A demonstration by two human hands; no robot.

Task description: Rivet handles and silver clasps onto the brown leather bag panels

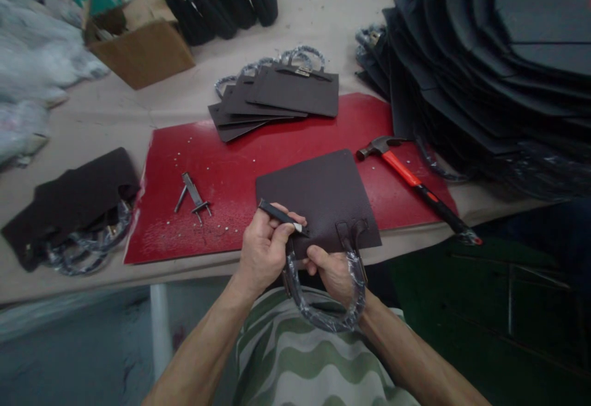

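A dark brown leather bag panel point(314, 184) lies at the front of the table, its plastic-wrapped handle point(323, 318) looping over the near edge towards my body. Pinched in my left hand point(265, 249) is a black marker-like pen point(276, 210) with a white collar; its tip meets the panel beside the left handle base. My right hand point(333, 272) reaches through the handle loop and grips the panel's near edge, thumb on top and fingers partly hidden beneath. A stitched handle tab point(344, 232) shows just right of that thumb.
Under the panel is a red board point(231, 166) with metal punch tools point(194, 195) and small scraps. A claw hammer point(406, 175) lies right. Stacked panels sit behind point(295, 92), left point(87, 191) and high at right point(443, 86). A cardboard box point(143, 52) stands at back left.
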